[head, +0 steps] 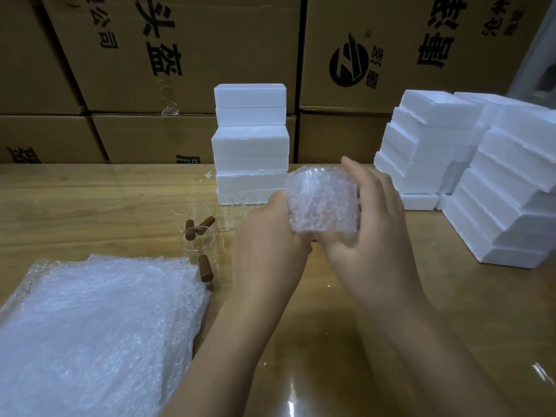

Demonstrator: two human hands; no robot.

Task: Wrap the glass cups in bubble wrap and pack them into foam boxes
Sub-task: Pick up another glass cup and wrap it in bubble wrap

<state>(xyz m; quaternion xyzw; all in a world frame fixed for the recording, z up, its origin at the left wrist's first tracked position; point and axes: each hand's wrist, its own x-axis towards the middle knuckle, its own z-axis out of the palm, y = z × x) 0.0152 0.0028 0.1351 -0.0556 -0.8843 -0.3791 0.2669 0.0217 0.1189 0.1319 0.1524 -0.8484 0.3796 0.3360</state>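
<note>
Above the middle of the table both my hands hold a bundle of bubble wrap (323, 201) with a glass cup inside it. My left hand (267, 236) grips its lower left side. My right hand (373, 218) curls round its right side and top. Several bare glass cups (197, 240) with brown wooden handles stand on the table left of my hands. A stack of closed white foam boxes (251, 145) stands behind the bundle. A thick pile of bubble wrap sheets (96, 326) lies at the near left.
Stacks of open foam box halves (508, 188) fill the right side of the wooden table (331, 341). Large cardboard cartons (180, 55) form a wall along the table's far edge. A loose brown handle (205, 267) lies by the sheet pile.
</note>
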